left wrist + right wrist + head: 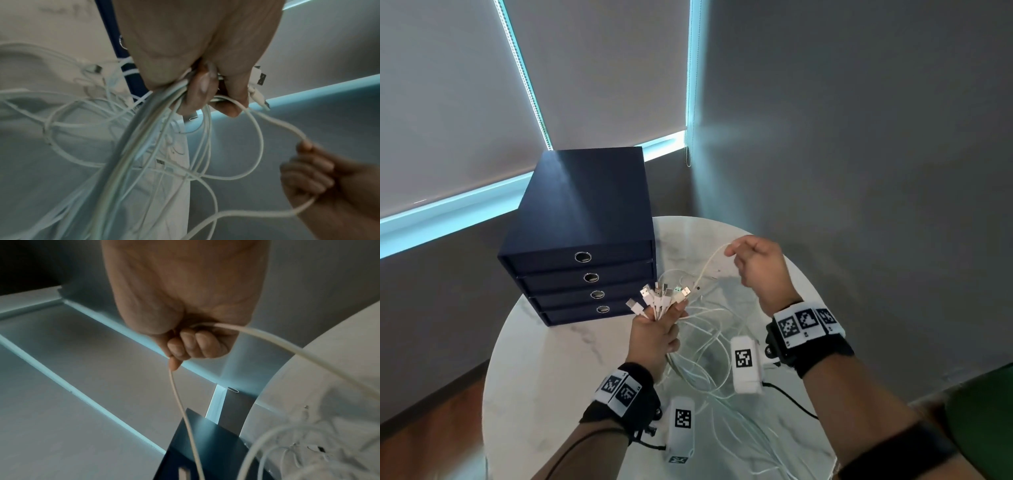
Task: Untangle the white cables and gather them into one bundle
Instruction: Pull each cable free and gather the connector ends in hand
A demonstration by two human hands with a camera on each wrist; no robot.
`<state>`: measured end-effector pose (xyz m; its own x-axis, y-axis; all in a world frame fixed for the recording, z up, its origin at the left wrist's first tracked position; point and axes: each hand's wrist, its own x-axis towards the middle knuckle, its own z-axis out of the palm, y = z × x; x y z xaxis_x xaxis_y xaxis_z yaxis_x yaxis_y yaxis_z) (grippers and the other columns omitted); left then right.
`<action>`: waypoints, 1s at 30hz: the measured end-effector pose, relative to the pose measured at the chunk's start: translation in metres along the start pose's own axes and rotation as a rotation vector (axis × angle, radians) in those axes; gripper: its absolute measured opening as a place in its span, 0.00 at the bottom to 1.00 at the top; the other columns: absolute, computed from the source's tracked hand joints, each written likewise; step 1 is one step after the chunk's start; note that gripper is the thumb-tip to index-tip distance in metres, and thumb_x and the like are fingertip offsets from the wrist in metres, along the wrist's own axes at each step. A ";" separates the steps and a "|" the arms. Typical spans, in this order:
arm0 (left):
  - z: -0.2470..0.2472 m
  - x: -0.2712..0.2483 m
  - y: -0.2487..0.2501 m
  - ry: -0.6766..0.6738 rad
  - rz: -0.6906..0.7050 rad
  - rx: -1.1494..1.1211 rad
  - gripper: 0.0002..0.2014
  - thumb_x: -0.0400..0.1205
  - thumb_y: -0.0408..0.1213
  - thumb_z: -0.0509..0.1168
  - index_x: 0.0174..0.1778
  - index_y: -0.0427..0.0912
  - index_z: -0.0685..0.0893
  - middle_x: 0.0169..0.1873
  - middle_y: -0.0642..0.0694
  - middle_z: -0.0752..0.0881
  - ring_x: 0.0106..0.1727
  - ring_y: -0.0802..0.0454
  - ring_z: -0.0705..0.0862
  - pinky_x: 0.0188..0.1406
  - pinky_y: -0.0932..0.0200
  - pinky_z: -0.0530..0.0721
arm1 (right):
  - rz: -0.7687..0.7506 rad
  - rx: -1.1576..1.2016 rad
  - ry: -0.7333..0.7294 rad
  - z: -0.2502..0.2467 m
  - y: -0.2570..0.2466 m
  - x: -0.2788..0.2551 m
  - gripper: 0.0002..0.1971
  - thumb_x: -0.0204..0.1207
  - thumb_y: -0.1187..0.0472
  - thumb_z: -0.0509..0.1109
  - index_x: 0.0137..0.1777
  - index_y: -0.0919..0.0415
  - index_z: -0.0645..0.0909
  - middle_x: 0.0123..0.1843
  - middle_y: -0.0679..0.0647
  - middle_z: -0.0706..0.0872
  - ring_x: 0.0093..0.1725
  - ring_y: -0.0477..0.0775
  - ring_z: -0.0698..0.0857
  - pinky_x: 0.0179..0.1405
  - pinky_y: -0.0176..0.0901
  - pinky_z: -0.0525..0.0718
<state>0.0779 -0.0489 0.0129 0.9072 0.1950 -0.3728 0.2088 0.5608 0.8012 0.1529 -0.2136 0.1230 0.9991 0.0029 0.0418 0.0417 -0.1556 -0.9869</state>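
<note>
My left hand [654, 334] grips a bunch of white cables [709, 346] just below their USB plugs [661, 296], which fan out above the fist. In the left wrist view the cables [144, 146] stream down from the curled fingers [197, 91] in tangled loops. My right hand [760, 270], raised to the right above the table, pinches a single white cable [707, 265] that runs down toward the plugs. In the right wrist view this cable [180, 402] passes through the curled fingers [191, 345]. The right hand [320, 178] also shows in the left wrist view.
A round white marble table [544, 377] carries the loose cable loops. A dark blue drawer box [582, 240] with several drawers stands at its back left. Grey walls and window blinds [448, 102] lie behind, and wooden floor [431, 445] shows at lower left.
</note>
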 end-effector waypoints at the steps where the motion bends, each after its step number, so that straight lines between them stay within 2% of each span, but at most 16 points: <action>1: -0.003 0.001 -0.001 0.018 -0.004 0.006 0.07 0.79 0.30 0.73 0.43 0.38 0.80 0.35 0.44 0.89 0.17 0.59 0.61 0.16 0.66 0.57 | 0.001 -0.050 0.060 -0.003 0.006 0.003 0.15 0.80 0.69 0.62 0.34 0.57 0.84 0.21 0.41 0.79 0.22 0.41 0.72 0.25 0.32 0.70; 2: -0.005 0.001 -0.001 0.021 -0.006 0.013 0.05 0.80 0.29 0.73 0.44 0.37 0.81 0.35 0.44 0.88 0.17 0.60 0.62 0.16 0.66 0.57 | -0.009 -0.165 0.094 -0.004 0.015 0.006 0.15 0.79 0.68 0.62 0.35 0.55 0.85 0.27 0.43 0.83 0.26 0.44 0.77 0.30 0.38 0.75; 4: -0.007 0.002 -0.004 0.046 -0.013 0.043 0.04 0.79 0.28 0.73 0.47 0.34 0.84 0.34 0.42 0.87 0.17 0.59 0.62 0.16 0.67 0.58 | -0.034 -0.532 0.029 -0.005 0.031 0.005 0.14 0.78 0.67 0.61 0.48 0.53 0.87 0.45 0.50 0.89 0.46 0.54 0.85 0.50 0.47 0.82; 5: -0.008 0.003 -0.005 0.058 -0.012 0.074 0.06 0.79 0.28 0.73 0.47 0.33 0.84 0.34 0.41 0.86 0.18 0.58 0.62 0.17 0.67 0.58 | -0.052 -0.739 -0.051 -0.002 0.037 -0.001 0.16 0.78 0.67 0.61 0.57 0.52 0.86 0.55 0.52 0.87 0.56 0.57 0.83 0.59 0.51 0.80; 6: -0.008 0.003 -0.007 0.068 -0.006 0.110 0.07 0.78 0.29 0.75 0.47 0.34 0.83 0.34 0.39 0.85 0.19 0.57 0.62 0.17 0.66 0.59 | -0.110 -0.939 -0.139 0.003 0.041 -0.008 0.18 0.78 0.65 0.61 0.63 0.51 0.83 0.62 0.51 0.83 0.62 0.59 0.79 0.64 0.55 0.78; 7: -0.008 0.004 -0.009 0.076 0.004 0.144 0.08 0.78 0.30 0.76 0.45 0.35 0.82 0.33 0.38 0.84 0.20 0.56 0.61 0.18 0.65 0.60 | -0.208 -1.106 -0.217 0.009 0.043 -0.015 0.18 0.78 0.62 0.61 0.65 0.51 0.82 0.65 0.50 0.81 0.64 0.59 0.77 0.65 0.58 0.76; 9: -0.005 0.004 -0.012 0.088 0.018 0.177 0.09 0.78 0.30 0.76 0.41 0.36 0.81 0.33 0.36 0.81 0.20 0.54 0.61 0.19 0.63 0.60 | -0.361 -1.238 -0.383 0.024 0.044 -0.025 0.13 0.81 0.55 0.61 0.60 0.53 0.83 0.62 0.50 0.82 0.63 0.57 0.78 0.67 0.61 0.74; 11: -0.005 0.005 -0.011 0.094 0.024 0.158 0.08 0.79 0.29 0.74 0.39 0.37 0.81 0.34 0.36 0.77 0.19 0.55 0.62 0.17 0.64 0.60 | -0.285 -1.085 -0.542 0.030 0.046 -0.028 0.11 0.82 0.53 0.62 0.51 0.56 0.84 0.52 0.53 0.87 0.54 0.56 0.84 0.62 0.55 0.78; 13: -0.008 0.005 -0.009 0.084 0.016 0.136 0.09 0.79 0.27 0.73 0.37 0.39 0.80 0.34 0.38 0.75 0.18 0.56 0.62 0.17 0.65 0.60 | -0.159 -0.822 -0.602 0.027 0.048 -0.024 0.11 0.81 0.55 0.65 0.45 0.58 0.87 0.43 0.53 0.89 0.44 0.51 0.86 0.49 0.45 0.82; 15: -0.011 0.003 -0.005 0.055 0.020 0.142 0.09 0.79 0.27 0.73 0.35 0.39 0.81 0.32 0.38 0.79 0.18 0.57 0.62 0.17 0.65 0.59 | -0.150 -0.677 -0.563 0.021 0.047 -0.018 0.11 0.80 0.61 0.66 0.42 0.59 0.89 0.41 0.48 0.90 0.40 0.43 0.85 0.44 0.36 0.80; 17: -0.010 0.001 -0.002 0.022 0.014 0.137 0.08 0.79 0.27 0.72 0.35 0.39 0.83 0.33 0.40 0.84 0.18 0.58 0.61 0.17 0.66 0.59 | -0.173 -0.601 -0.469 0.016 0.045 -0.012 0.11 0.80 0.63 0.66 0.40 0.60 0.89 0.41 0.45 0.90 0.42 0.38 0.85 0.47 0.30 0.77; 20: -0.010 0.000 -0.001 0.011 -0.014 0.113 0.14 0.79 0.26 0.72 0.29 0.44 0.82 0.38 0.37 0.88 0.17 0.58 0.61 0.17 0.67 0.57 | -0.195 -0.526 -0.305 0.010 0.035 -0.003 0.12 0.80 0.64 0.67 0.38 0.58 0.88 0.42 0.47 0.91 0.45 0.44 0.86 0.48 0.27 0.77; 22: -0.009 0.002 0.002 0.008 -0.021 0.143 0.09 0.78 0.26 0.74 0.36 0.38 0.81 0.39 0.36 0.86 0.18 0.56 0.62 0.17 0.66 0.58 | -0.174 -0.468 -0.239 0.006 0.030 0.001 0.12 0.81 0.64 0.67 0.36 0.57 0.87 0.42 0.48 0.91 0.47 0.46 0.86 0.47 0.26 0.76; 25: -0.004 0.003 0.003 -0.013 0.013 0.255 0.03 0.78 0.27 0.74 0.40 0.36 0.87 0.34 0.41 0.88 0.22 0.55 0.63 0.18 0.65 0.60 | -0.131 -0.404 -0.197 0.004 0.028 0.002 0.12 0.81 0.63 0.67 0.36 0.57 0.87 0.41 0.47 0.90 0.46 0.50 0.86 0.50 0.39 0.79; 28: -0.005 0.004 -0.001 -0.007 0.027 0.300 0.03 0.79 0.28 0.74 0.46 0.33 0.89 0.36 0.41 0.89 0.23 0.53 0.62 0.20 0.65 0.59 | -0.105 -0.553 -0.273 0.004 0.026 0.001 0.13 0.81 0.65 0.64 0.42 0.56 0.89 0.38 0.42 0.86 0.43 0.44 0.83 0.48 0.38 0.77; 30: -0.008 0.005 -0.005 0.028 0.031 0.329 0.03 0.78 0.29 0.75 0.45 0.34 0.90 0.35 0.40 0.89 0.23 0.52 0.62 0.21 0.63 0.59 | -0.130 -0.672 -0.398 0.005 0.027 -0.002 0.14 0.79 0.68 0.62 0.47 0.57 0.90 0.42 0.44 0.87 0.46 0.45 0.84 0.53 0.39 0.80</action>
<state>0.0787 -0.0444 0.0030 0.9056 0.2328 -0.3546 0.2918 0.2650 0.9190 0.1517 -0.2130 0.0957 0.9180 0.3951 -0.0339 0.2737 -0.6930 -0.6670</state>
